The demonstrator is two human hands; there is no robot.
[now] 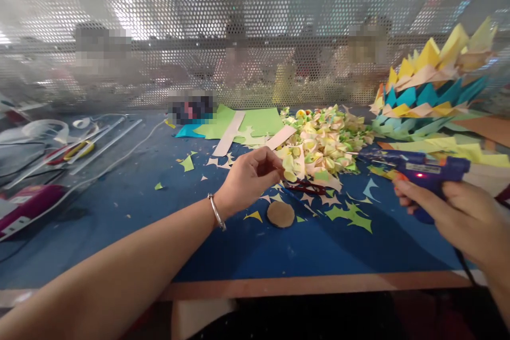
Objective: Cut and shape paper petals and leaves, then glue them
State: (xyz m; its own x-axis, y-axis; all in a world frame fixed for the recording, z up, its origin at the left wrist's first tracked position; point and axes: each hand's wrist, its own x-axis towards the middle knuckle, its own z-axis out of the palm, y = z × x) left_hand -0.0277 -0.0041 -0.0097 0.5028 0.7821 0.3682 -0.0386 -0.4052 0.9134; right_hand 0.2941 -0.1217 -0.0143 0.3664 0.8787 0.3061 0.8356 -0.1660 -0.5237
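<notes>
Clearly, the blue glue gun [414, 166] sits at the right of the table [239, 255], its red light lit and its slim nozzle aimed left at the heap of paper curls [322, 135]; whether the tip touches them I cannot tell. The fingers of the right hand [458, 210] are wrapped round its grip, with the forefinger by the orange trigger. The left hand [251, 178] has thumb and forefinger together beside a pale yellow petal [290, 167] at the heap's near edge, though I cannot tell whether they pinch it. Good handling probably means a steady wrist, a light squeeze and fingertips well away from the hot metal, since thin paper may crease or scorch. The curls look crisp and cupped; nearer lies a flat, round cardboard disc [281, 214], matt brown, beside spiky green offcuts [353, 215] with concave edges. Farther out, a smooth green sheet [261, 121] lies behind, a tiered paper piece [434, 90] bristles with folded points, and a perforated screen [239, 79] backs everything
</notes>
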